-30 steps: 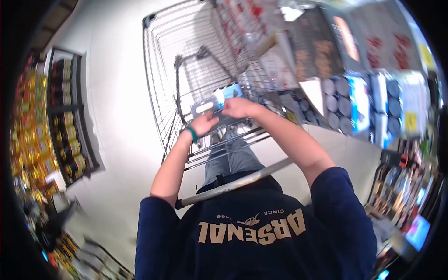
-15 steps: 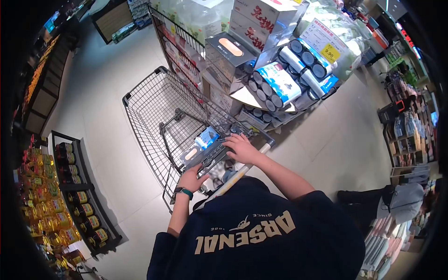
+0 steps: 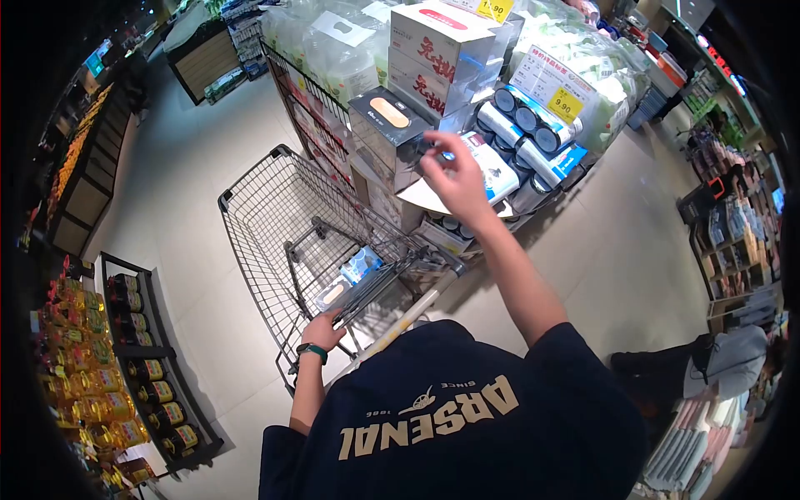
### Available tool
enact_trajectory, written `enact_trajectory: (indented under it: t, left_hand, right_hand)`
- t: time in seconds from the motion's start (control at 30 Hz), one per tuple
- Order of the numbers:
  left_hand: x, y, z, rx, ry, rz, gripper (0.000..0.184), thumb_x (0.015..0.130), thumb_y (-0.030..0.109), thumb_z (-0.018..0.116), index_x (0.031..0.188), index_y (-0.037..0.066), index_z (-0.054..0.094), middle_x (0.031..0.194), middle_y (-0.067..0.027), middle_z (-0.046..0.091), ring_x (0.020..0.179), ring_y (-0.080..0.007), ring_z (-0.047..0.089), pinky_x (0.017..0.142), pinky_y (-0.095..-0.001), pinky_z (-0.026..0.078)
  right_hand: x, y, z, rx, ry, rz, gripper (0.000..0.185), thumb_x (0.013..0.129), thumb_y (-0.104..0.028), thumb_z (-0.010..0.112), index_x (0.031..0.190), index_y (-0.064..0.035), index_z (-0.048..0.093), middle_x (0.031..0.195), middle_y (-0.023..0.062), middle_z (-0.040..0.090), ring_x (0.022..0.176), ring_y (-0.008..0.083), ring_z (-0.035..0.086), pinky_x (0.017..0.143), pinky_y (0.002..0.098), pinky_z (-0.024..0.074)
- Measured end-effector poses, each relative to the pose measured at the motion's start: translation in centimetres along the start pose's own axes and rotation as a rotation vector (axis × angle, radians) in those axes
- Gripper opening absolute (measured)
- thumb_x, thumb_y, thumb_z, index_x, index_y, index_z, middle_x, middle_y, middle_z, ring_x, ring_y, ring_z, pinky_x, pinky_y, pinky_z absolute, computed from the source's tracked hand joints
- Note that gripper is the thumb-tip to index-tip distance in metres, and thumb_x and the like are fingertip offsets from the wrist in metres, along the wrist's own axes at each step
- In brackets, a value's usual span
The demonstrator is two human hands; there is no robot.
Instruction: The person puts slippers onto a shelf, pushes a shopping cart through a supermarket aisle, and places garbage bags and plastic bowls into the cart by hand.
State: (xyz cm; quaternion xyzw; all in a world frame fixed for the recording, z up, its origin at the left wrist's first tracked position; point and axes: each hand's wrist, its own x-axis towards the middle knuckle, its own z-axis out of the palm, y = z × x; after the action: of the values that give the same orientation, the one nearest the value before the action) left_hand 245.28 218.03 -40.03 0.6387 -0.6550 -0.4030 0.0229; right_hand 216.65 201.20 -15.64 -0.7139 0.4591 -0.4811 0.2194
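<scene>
Viewpoint: looking down past the dark navy T-shirt (image 3: 450,425) with cream ARSENAL lettering, shown upside down, in a shop aisle with a pale tiled floor.
Right hand: the bare right hand (image 3: 457,179) is raised over the stacked goods, fingers bent, thumb and forefinger curled toward each other; whether they pinch anything, I cannot tell.
Beside the right hand: a black box with an orange oval on its top (image 3: 385,114) is just beside the fingertips, and a blue-and-white plastic-wrapped pack (image 3: 497,171) lies partly behind the hand; contact with either is unclear.
Left hand: the bare left hand (image 3: 324,331), wearing a dark green wristband (image 3: 314,351), is low at the near end of the cart, fingers loosely spread, fingertips at the rear rail.
Shopping cart: a grey wire basket (image 3: 265,229) with a pale push bar (image 3: 407,322) stands in front of the person.
In the cart: a small blue-and-white pack (image 3: 361,264) and a grey box with a pale oval (image 3: 333,292) sit side by side at the handle end.
Display: a white carton with red characters (image 3: 435,57) stands behind the black box; a white sign with a yellow 9.90 tag (image 3: 546,81) leans over cylinders with dark ends (image 3: 525,118).
Left side: yellow bottles (image 3: 96,367) fill a stand beside a black rack (image 3: 143,350).
</scene>
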Motion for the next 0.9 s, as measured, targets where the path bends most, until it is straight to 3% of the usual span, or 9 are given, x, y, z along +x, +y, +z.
enact_trajectory:
  t: [0.1, 0.2, 0.3, 0.33, 0.5, 0.67, 0.77, 0.83, 0.9]
  left_hand:
    - [1.6, -2.4, 0.8, -0.075, -0.084, 0.087, 0.063, 0.073, 0.020, 0.067, 0.133, 0.009, 0.056, 0.126, -0.0198, 0.061, 0.116, -0.0345, 0.059, 0.099, -0.0390, 0.048]
    - [2.1, -1.1, -0.9, -0.044, -0.216, 0.011, 0.064, 0.074, 0.017, 0.063, 0.136, 0.004, 0.053, 0.125, -0.0252, 0.061, 0.116, -0.0372, 0.058, 0.100, -0.0388, 0.047]
    - [3.4, 1.4, -3.6, 0.113, -0.308, -0.029, 0.057, 0.075, 0.010, 0.052, 0.131, 0.009, 0.059, 0.114, -0.0220, 0.067, 0.108, -0.0359, 0.063, 0.096, -0.0400, 0.049]
    - [2.8, 3.1, -5.1, 0.034, -0.218, -0.007, 0.055, 0.075, 0.008, 0.049, 0.129, 0.011, 0.062, 0.113, -0.0204, 0.068, 0.105, -0.0345, 0.065, 0.093, -0.0396, 0.050]
    - [4.6, 7.3, -6.9, -0.304, 0.232, 0.174, 0.046, 0.085, 0.011, 0.052, 0.129, 0.001, 0.056, 0.116, -0.0203, 0.066, 0.107, -0.0337, 0.063, 0.092, -0.0394, 0.050]
    - [2.7, 14.4, -9.2, -0.721, 0.388, 0.418, 0.039, 0.091, 0.006, 0.054, 0.131, 0.003, 0.055, 0.119, -0.0131, 0.065, 0.107, -0.0224, 0.064, 0.089, -0.0340, 0.051]
    - [2.0, 15.8, -10.5, -0.951, 0.380, 0.527, 0.043, 0.094, 0.006, 0.054, 0.136, 0.001, 0.049, 0.129, -0.0141, 0.058, 0.113, -0.0210, 0.060, 0.089, -0.0335, 0.051]
    - [1.5, 16.6, -11.6, -1.154, 0.342, 0.611, 0.051, 0.095, 0.012, 0.055, 0.143, 0.002, 0.040, 0.142, -0.0177, 0.046, 0.123, -0.0253, 0.054, 0.092, -0.0383, 0.052]
    - [1.2, 17.8, -12.4, -1.404, 0.316, 0.623, 0.072, 0.093, 0.035, 0.061, 0.150, 0.004, 0.027, 0.149, -0.0197, 0.035, 0.133, -0.0295, 0.045, 0.095, -0.0441, 0.052]
  right_hand:
    - [5.9, -1.6, -3.9, -0.159, 0.276, -0.157, 0.048, 0.080, -0.013, 0.072, 0.124, -0.0051, 0.055, 0.127, 0.0162, 0.051, 0.113, 0.0278, 0.055, 0.089, 0.0360, 0.0489]
    - [11.0, -0.6, -6.3, -0.393, 0.375, -0.305, 0.079, 0.072, -0.032, 0.080, 0.138, -0.0109, 0.041, 0.140, 0.0283, 0.032, 0.130, 0.0437, 0.037, 0.108, 0.0471, 0.0333]
    - [13.6, 0.6, -5.9, -0.460, 0.392, -0.261, 0.087, 0.069, -0.038, 0.082, 0.141, -0.0143, 0.038, 0.141, 0.0279, 0.030, 0.128, 0.0454, 0.037, 0.107, 0.0478, 0.0355]
    - [14.1, 0.9, -5.6, -0.474, 0.370, -0.217, 0.091, 0.067, -0.042, 0.083, 0.142, -0.0164, 0.037, 0.139, 0.0272, 0.031, 0.127, 0.0462, 0.038, 0.106, 0.0485, 0.0368]
    - [14.6, 1.9, -5.3, -0.481, 0.356, -0.139, 0.079, 0.067, -0.038, 0.084, 0.134, -0.0164, 0.048, 0.130, 0.0231, 0.041, 0.116, 0.0401, 0.050, 0.100, 0.0483, 0.0419]
    - [11.6, -0.8, -7.7, -0.322, 0.369, -0.305, 0.065, 0.070, -0.029, 0.084, 0.126, -0.0115, 0.056, 0.117, 0.0167, 0.051, 0.099, 0.0290, 0.061, 0.083, 0.0395, 0.0539]
    - [8.2, -3.1, -8.8, 0.208, 0.198, -0.056, 0.063, 0.074, -0.020, 0.084, 0.128, -0.0067, 0.055, 0.116, 0.0122, 0.057, 0.101, 0.0181, 0.059, 0.076, 0.0322, 0.0571]
    - [5.7, -3.1, -9.0, 0.434, 0.038, 0.052, 0.062, 0.076, -0.017, 0.081, 0.129, -0.0003, 0.052, 0.115, 0.0117, 0.059, 0.101, 0.0181, 0.060, 0.079, 0.0314, 0.0549]
    - [2.8, -2.0, -8.2, 0.494, -0.129, 0.161, 0.061, 0.077, -0.018, 0.078, 0.129, -0.0003, 0.053, 0.113, 0.0122, 0.062, 0.101, 0.0184, 0.060, 0.086, 0.0322, 0.0515]
